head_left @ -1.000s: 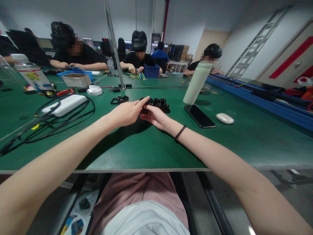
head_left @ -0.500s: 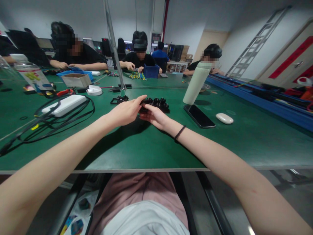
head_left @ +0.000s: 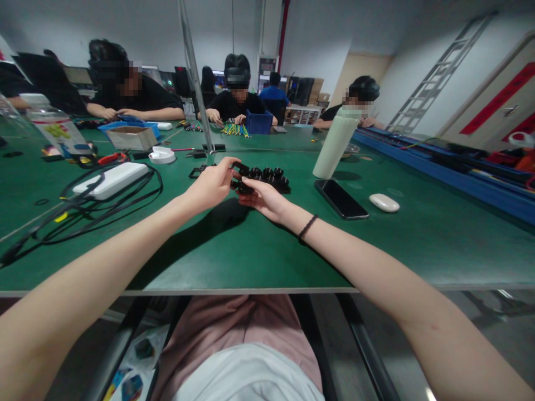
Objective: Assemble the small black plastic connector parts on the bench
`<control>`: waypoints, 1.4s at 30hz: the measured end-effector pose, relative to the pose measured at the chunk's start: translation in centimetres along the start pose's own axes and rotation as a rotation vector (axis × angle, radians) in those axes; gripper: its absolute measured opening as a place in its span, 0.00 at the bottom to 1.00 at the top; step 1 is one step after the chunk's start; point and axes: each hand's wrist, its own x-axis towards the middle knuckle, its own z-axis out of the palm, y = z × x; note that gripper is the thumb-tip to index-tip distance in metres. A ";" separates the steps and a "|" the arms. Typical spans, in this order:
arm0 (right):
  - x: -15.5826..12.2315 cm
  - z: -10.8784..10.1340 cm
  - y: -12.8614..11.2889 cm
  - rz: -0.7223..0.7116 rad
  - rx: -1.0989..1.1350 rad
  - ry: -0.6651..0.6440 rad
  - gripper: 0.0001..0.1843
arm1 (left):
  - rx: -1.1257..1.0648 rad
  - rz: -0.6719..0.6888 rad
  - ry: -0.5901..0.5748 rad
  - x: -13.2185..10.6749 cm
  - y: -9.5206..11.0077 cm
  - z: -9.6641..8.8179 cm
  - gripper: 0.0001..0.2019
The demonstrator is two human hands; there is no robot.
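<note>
A cluster of small black round parts (head_left: 270,177) lies on the green table (head_left: 251,245) straight ahead. My left hand (head_left: 211,185) is pinched on one small black part (head_left: 241,167), lifted slightly above the cluster's left end. My right hand (head_left: 263,197) rests on the table just below the cluster, fingers curled around another black part (head_left: 244,189) at its near left edge. A dark band sits on my right wrist.
A black phone (head_left: 340,198), a white oval case (head_left: 384,202) and a tall white bottle (head_left: 336,143) stand right of the parts. A white power bank (head_left: 111,179) with black cables lies left. A metal pole (head_left: 196,83) rises behind. Other people work at the far side.
My left hand has drawn back to the left and lifted, its finger no longer stretched over the cluster, now pinching a black part. My right hand has barely moved.
</note>
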 end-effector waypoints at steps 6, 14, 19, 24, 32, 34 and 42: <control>-0.2 0.3 -0.2 0.013 0.023 0.020 0.05 | -0.087 -0.085 0.040 0.3 -0.5 0.2 0.20; -0.3 0.4 -0.2 0.007 0.035 0.032 0.06 | -0.161 -0.183 0.060 0.4 -0.5 0.2 0.20; -0.5 0.5 -0.3 0.027 0.049 0.038 0.06 | -0.045 -0.124 -0.022 0.3 -0.7 0.3 0.21; -0.6 0.4 -0.4 0.032 0.049 0.022 0.07 | 0.019 -0.118 -0.053 0.3 -0.9 0.2 0.22; -0.3 0.3 -0.2 0.023 0.038 0.001 0.06 | 0.114 -0.024 -0.103 0.4 -1.1 0.8 0.21; -0.3 0.2 -0.2 0.017 0.021 -0.020 0.04 | 0.115 -0.002 -0.122 0.4 -1.2 1.1 0.21; -0.1 0.1 -0.1 0.020 0.011 -0.030 0.03 | 0.153 -0.035 -0.086 0.2 -0.9 1.0 0.19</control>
